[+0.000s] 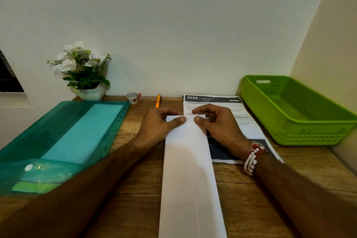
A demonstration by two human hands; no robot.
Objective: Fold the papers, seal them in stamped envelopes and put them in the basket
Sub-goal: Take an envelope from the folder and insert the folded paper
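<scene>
So far, not much of the job looks done. Close to the person, a long white paper strip lies on the brown wooden counter. It runs from the near edge away toward the wall. I cannot tell if it is a folded sheet or an envelope, and I see no stamp on it.

At its far end, the left hand and the right hand both pinch the strip, with thumbs on top and fingers curled over the end. I think they are folding down a small flap there.

On the left lies a see-through teal plastic folder with sheets inside. It hangs over the left edge of the counter, so a bump could push it off. Under the right hand lies a printed white sheet with a dark heading, flat and not folded yet.

On the right sits the bright green plastic basket with holes, and I see nothing in it. So sealing, stamping and dropping in are left to do. The way from the hands to the basket looks open.

Far back, by the wall, are an orange pen, a small roll of picture tape and a white pot of white flowers, all well apart from the hands.
</scene>
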